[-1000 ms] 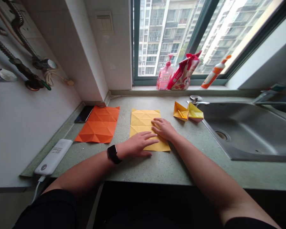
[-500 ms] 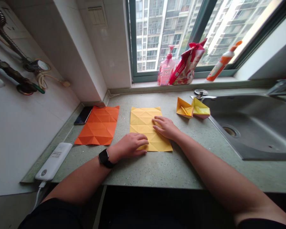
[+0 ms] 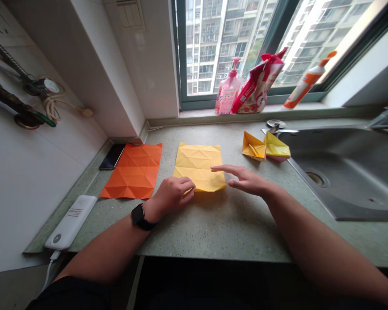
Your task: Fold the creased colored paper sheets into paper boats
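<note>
The left hand (image 3: 173, 193) is curled, its thumb and fingers pinched together on the near left corner of the yellow sheet (image 3: 200, 160), whose near edge bows up off the counter (image 3: 210, 234) with a shadow beneath. The right hand (image 3: 247, 178) is spread flat with fingers extended, gripping nothing, its fingertips over the sheet's right side; whether they touch it, I cannot tell. The sheet lies before the person, between the two hands, crossed by creases. On the left wrist is a black watch (image 3: 140, 216). Left of the yellow sheet, well apart from it, lies a creased orange sheet (image 3: 134, 170), with a dark phone (image 3: 112, 156) beside its upper left corner and a white power bank (image 3: 71, 221) nearer the counter's front edge. Beyond the right hand, two folded paper shapes (image 3: 254, 146) stand side by side near the metal sink (image 3: 358, 168). On the windowsill are a pink pump bottle (image 3: 226, 94), a red pouch (image 3: 260, 86) and a tilted orange-and-white bottle (image 3: 305, 88).
</note>
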The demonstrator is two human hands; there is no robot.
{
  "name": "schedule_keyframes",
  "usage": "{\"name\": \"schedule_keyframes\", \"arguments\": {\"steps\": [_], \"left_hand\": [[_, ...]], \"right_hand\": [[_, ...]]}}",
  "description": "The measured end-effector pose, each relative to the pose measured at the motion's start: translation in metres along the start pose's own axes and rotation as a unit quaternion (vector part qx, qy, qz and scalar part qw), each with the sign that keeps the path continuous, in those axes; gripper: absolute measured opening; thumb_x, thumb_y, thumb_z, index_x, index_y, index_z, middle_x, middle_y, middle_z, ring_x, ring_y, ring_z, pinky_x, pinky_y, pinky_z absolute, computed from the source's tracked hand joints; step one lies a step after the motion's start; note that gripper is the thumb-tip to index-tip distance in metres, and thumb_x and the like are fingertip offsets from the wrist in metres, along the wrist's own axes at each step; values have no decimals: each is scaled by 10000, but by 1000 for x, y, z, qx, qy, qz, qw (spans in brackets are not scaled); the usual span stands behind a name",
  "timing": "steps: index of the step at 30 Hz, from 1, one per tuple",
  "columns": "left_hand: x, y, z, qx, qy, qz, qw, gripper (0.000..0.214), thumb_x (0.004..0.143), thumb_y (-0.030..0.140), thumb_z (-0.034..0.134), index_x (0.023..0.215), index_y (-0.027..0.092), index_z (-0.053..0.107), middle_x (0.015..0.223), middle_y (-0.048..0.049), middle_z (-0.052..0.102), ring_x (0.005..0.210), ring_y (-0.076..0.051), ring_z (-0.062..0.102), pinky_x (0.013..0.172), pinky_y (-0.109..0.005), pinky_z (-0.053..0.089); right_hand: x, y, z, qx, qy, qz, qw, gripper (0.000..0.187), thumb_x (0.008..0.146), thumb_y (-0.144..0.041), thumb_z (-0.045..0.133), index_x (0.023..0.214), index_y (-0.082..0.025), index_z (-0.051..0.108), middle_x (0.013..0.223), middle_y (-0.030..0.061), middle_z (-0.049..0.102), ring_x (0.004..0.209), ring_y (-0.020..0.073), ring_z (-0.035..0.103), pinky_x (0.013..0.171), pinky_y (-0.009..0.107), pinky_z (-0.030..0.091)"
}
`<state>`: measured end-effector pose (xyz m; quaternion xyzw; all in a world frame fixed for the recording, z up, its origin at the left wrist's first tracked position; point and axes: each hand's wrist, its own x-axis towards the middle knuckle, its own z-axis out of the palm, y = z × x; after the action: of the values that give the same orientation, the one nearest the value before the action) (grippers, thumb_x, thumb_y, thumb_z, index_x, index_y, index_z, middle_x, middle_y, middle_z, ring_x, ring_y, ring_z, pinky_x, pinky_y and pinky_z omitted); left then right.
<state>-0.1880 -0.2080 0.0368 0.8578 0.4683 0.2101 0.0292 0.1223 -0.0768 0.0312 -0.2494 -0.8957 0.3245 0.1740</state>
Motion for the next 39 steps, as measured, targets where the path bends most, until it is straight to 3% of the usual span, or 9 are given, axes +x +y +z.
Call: {"name": "schedule_keyframes", "arguments": {"steps": [4, 7, 10, 13, 19, 25, 33, 36, 39], "left_hand": [[-1, -7, -8, 8, 59, -39, 998, 239, 1114, 274, 529, 1001, 211, 731, 1048, -66, 807, 892, -206, 744, 780, -323, 537], [-4, -15, -18, -9, 82, -16, 996, 268, 1129, 438, 587, 1151, 219, 741, 1138, -86, 815, 1024, -254, 770, 897, -376, 586], [-8, -28, -28, -36, 105, 2, 994, 677, 945, 707, 781, 1393, 214, 667, 1305, -141, 777, 1222, -335, 739, 1074, -472, 590], [-9, -43, -32, -76, 115, -26, 990, 689, 931, 659, 822, 1421, 212, 635, 1357, -148, 754, 1266, -332, 729, 1126, -493, 586], [-7, -55, -24, -130, 61, -86, 986, 92, 1006, 269, 661, 1023, 233, 745, 1271, -88, 797, 1208, -273, 761, 1066, -444, 621], [-7, -52, -22, -167, 59, -166, 970, 192, 982, 291, 606, 1077, 218, 755, 1159, -63, 829, 1095, -260, 786, 990, -386, 625], [-5, -52, -14, -182, 97, -231, 951, 464, 1083, 665, 529, 1078, 223, 669, 949, -52, 788, 851, -231, 780, 736, -302, 571], [-5, -52, -6, -175, 130, -275, 936, 418, 1080, 590, 598, 1263, 215, 618, 924, -35, 765, 784, -211, 753, 701, -299, 552], [-7, -53, 2, -142, 135, -285, 938, 637, 1064, 436, 674, 1605, 217, 418, 927, -6, 743, 748, -186, 716, 714, -301, 551]], "right_hand": [[2, -5, 8, -35, 9, -15, 999, 713, 910, -641, 818, 1539, -335, 683, 1528, 94, 722, 1405, 364, 679, 1209, 553, 539], [7, -5, 17, -83, 68, -24, 994, 318, 1013, -419, 706, 1290, -332, 836, 1313, 76, 825, 1195, 300, 787, 1101, 502, 619], [9, -1, 16, -96, 118, -6, 988, 277, 1039, -348, 628, 1146, -331, 882, 1190, 63, 858, 1095, 284, 815, 1039, 491, 649], [6, 2, 5, -69, 146, 4, 987, 275, 1026, -380, 654, 1162, -327, 887, 1200, 67, 858, 1116, 298, 813, 1059, 508, 645], [3, 4, -2, -21, 100, -22, 995, 282, 1011, -387, 658, 1170, -301, 876, 1247, 82, 845, 1145, 296, 806, 1056, 495, 646], [5, 12, 10, -89, 67, 56, 992, 228, 944, -302, 672, 1120, -293, 816, 1180, 63, 857, 1061, 297, 808, 944, 467, 655], [4, 3, 4, -79, 78, 77, 991, 200, 1007, -378, 607, 1028, -263, 769, 936, 63, 820, 821, 246, 758, 739, 362, 593], [5, 4, 8, -82, 91, 111, 986, 183, 1001, -394, 619, 1000, -262, 746, 867, 49, 803, 734, 230, 729, 674, 353, 564], [6, 6, 15, -93, 121, 154, 976, 230, 968, -357, 675, 1171, -264, 730, 820, 22, 797, 710, 231, 725, 664, 353, 549]]}}
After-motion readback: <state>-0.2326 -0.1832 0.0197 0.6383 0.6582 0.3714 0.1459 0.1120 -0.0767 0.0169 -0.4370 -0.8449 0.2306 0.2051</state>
